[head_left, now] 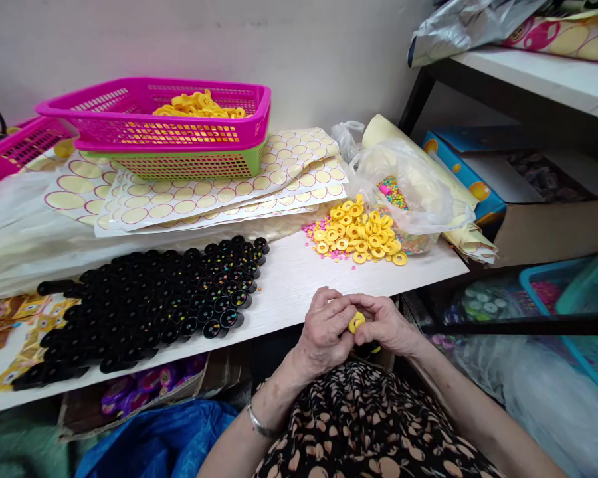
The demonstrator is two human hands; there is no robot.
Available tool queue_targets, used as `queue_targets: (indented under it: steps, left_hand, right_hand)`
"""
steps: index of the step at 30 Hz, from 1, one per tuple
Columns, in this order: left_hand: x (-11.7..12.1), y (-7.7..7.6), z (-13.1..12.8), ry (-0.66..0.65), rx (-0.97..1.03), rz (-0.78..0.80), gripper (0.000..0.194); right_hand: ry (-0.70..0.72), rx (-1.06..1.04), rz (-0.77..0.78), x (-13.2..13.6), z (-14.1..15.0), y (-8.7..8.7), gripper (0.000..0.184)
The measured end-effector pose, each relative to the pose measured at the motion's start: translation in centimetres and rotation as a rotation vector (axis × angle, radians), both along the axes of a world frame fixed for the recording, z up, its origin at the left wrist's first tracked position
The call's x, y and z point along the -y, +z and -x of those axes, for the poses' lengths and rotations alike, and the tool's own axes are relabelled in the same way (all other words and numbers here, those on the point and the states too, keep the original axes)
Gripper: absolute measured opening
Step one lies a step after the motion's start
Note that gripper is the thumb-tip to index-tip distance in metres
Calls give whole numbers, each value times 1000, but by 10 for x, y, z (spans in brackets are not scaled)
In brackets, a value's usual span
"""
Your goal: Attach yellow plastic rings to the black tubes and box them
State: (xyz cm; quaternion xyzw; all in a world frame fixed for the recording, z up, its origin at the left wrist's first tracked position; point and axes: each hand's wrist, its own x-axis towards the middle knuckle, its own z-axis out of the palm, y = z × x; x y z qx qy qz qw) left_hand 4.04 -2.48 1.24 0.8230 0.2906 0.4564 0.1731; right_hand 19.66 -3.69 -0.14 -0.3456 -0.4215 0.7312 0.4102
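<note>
My left hand (326, 326) and my right hand (385, 324) meet just off the table's front edge. A small round yellow cap with a hole in its middle (357, 322) is pinched between them, the thumbs close to it. Whether anything else sits under my curled fingers is hidden. Ahead of the hands lies a heap of similar yellow caps (363, 232), with tiny pink and coloured beads (313, 231) scattered around it. Many small black cups (144, 292) stand packed together to the left, some holding coloured beads.
Behind, a pink basket (164, 126) of yellow pieces sits in a green one (189, 164) on sticker sheets (219, 194). A plastic bag (413, 179) with beads lies at right, beside a blue box (463, 172). Purple items (144, 385) fill a carton below.
</note>
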Motion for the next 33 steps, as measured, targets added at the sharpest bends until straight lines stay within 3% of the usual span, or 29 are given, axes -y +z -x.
queue_targets:
  steps: [5, 11, 16, 20, 23, 25, 27, 28, 31, 33]
  left_hand:
    - [2, -6, -1, -38, -22, 56, 14]
    - [3, -16, -1, -33, 132, 338, 11]
    - [7, -27, -3, -73, 82, 308, 7]
    - [14, -34, -8, -119, -33, 227, 10]
    - [9, -33, 3, -248, -152, 242, 18]
    - [-3, -27, 20, -260, -206, 270, 30]
    - [-23, -16, 41, -94, -208, 238, 36]
    - [-35, -9, 51, 87, -205, 180, 33]
    - [-76, 11, 74, 501, -532, 130, 23]
    - [-100, 21, 80, 730, -748, 177, 20]
  right_hand:
    - [-24, 27, 52, 3, 4, 5, 47]
    - [-220, 60, 33, 15, 16, -9, 33]
    - [-58, -30, 156, 15, 14, -10, 43]
    - [-42, -34, 188, 17, 10, -15, 43]
    - [-13, 59, 141, 23, 4, -28, 42]
    - [18, 227, 103, 26, -2, -40, 41]
    - [-26, 504, 17, 26, -7, -53, 39]
    - [-56, 650, -39, 25, -8, -59, 39]
    - [-109, 971, -128, 16, -6, -75, 33]
    - [-131, 1020, -87, 7, -3, -83, 29]
